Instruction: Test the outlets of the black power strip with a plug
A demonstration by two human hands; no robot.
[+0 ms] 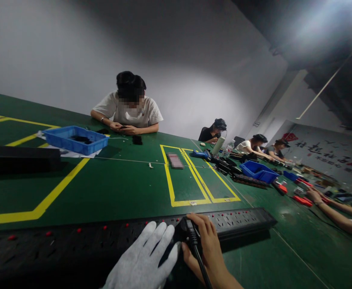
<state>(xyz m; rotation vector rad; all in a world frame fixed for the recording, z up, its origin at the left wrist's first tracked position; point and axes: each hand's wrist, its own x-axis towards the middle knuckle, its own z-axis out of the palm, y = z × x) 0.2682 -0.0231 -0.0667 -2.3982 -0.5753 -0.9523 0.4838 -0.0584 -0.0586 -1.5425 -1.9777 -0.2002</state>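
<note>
A long black power strip [100, 241] with red switches lies across the near part of the green table. My left hand [147, 257], in a white glove, rests on the strip's near side with its fingers spread and nothing in it. Just right of it, my bare right hand [207, 249] has its thumb and fingers around a black plug [189, 229], which sits at the strip's sockets. A black cable [199, 261] runs from the plug down towards me, between thumb and fingers. The plug's prongs are hidden.
Beyond the strip are yellow tape lines, a pink phone [175, 161] and a blue tray [76, 140] holding dark items. A person in a white shirt [130, 114] sits opposite. Rightwards are a blue bin [258, 173], red-handled tools, more people and another person's arms [335, 212].
</note>
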